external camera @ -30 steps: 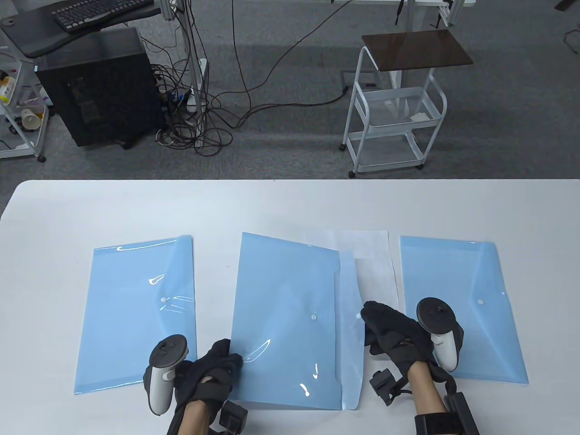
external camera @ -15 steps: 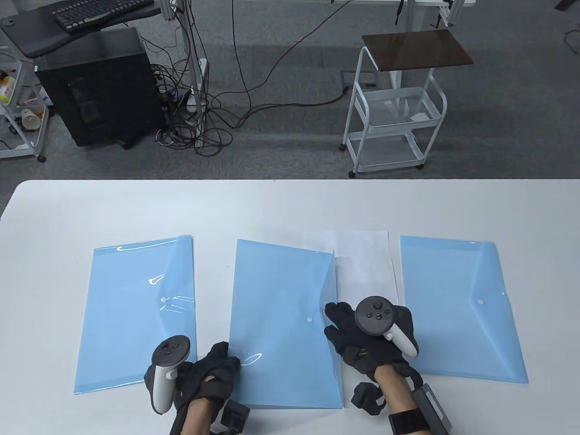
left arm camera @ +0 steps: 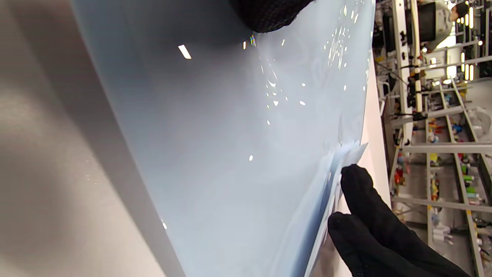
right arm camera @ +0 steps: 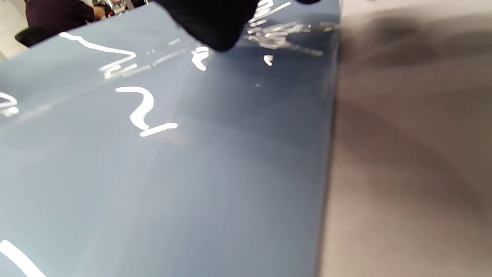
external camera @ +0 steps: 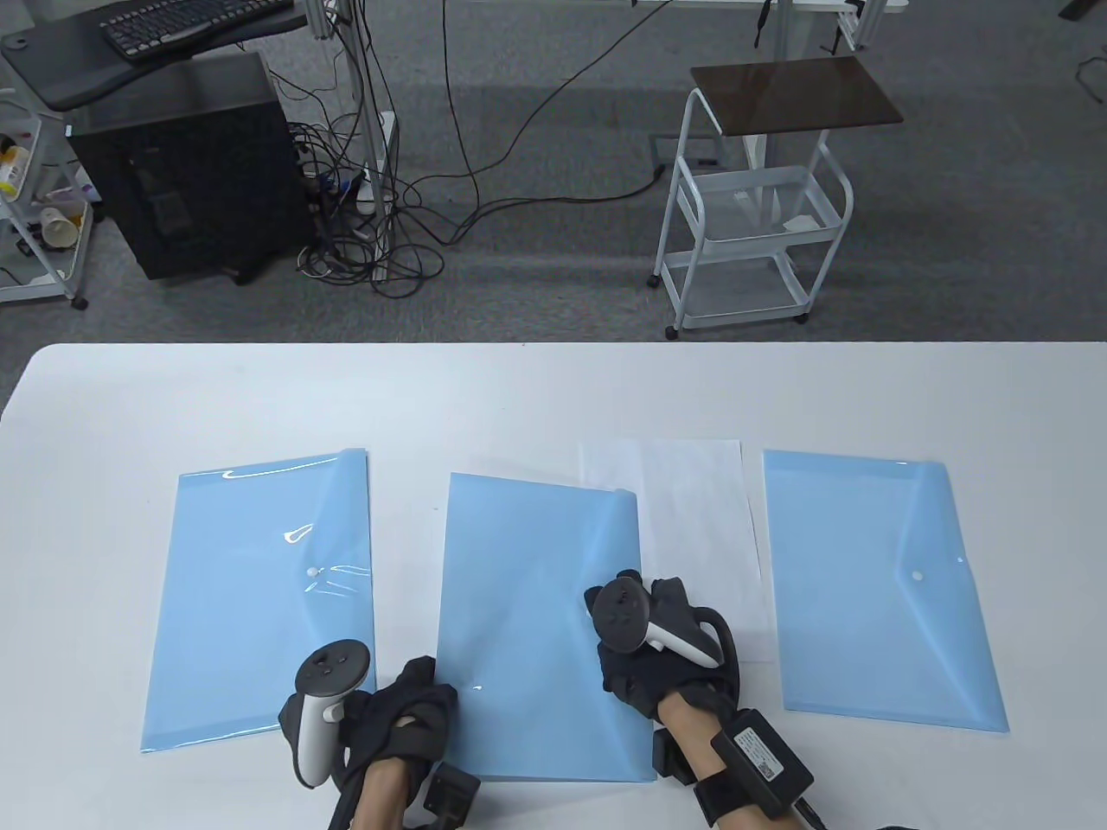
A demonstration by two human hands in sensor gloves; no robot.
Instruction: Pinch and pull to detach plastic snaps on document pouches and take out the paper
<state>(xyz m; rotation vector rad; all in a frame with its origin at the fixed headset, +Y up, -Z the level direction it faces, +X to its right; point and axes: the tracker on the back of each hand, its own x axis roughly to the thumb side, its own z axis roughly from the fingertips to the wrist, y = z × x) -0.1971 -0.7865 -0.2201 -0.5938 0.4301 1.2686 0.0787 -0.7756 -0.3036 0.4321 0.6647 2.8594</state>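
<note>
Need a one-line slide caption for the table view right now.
Right hand presses the middle pouch flap; left hand steadies its corner.

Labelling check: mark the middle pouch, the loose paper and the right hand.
middle pouch (external camera: pixel 527 605): table view, bare blue face.
loose paper (external camera: pixel 700 519): table view, centre of the white sheet.
right hand (external camera: pixel 644 670): table view, glove back below the tracker.

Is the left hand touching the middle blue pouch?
Touching. In the table view the left hand overlaps the middle pouch's near-left edge; the left wrist view shows a fingertip resting on its surface.
</note>
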